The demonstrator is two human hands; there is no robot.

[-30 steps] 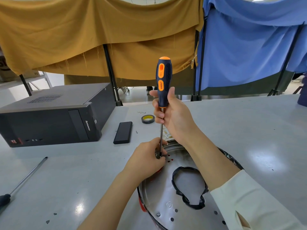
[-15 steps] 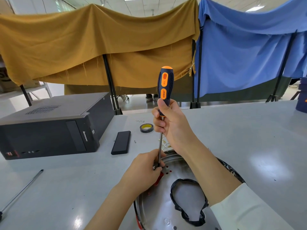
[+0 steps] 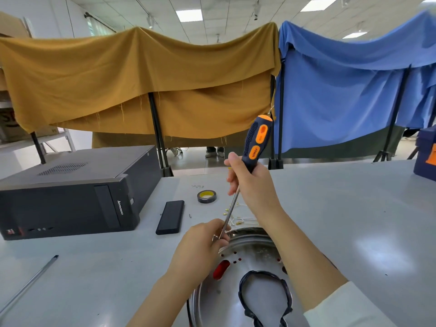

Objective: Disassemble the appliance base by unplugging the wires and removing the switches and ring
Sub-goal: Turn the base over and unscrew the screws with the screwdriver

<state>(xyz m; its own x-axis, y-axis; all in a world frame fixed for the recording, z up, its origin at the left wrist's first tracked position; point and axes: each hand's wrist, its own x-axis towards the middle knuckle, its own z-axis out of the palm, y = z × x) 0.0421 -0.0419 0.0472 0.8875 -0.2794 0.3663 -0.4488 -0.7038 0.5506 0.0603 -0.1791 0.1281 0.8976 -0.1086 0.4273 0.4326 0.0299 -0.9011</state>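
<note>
Tilted now, the screwdriver (image 3: 252, 149) leans with its orange-and-black handle toward the far right, where half a second ago it stood nearly upright; its shaft slants down to the left hand. Both hands sit a little farther left over the base than before, and the camera looks higher, taking in the ceiling.

The appliance base (image 3: 245, 274) lies near the front edge of the grey table (image 3: 354, 220), a shiny round metal plate with small punched holes, a red oblong opening (image 3: 221, 269) and a large cut-out edged in black (image 3: 264, 298). Small brass-tipped wires (image 3: 236, 220) lie on the table just beyond its far rim.

The right hand (image 3: 253, 185) is wrapped around the lower handle, thumb up along it. The left hand (image 3: 203, 246) is curled at the base's far-left rim, its fingers pinching the shaft close to the tip; the tip itself is hidden behind them.
</note>
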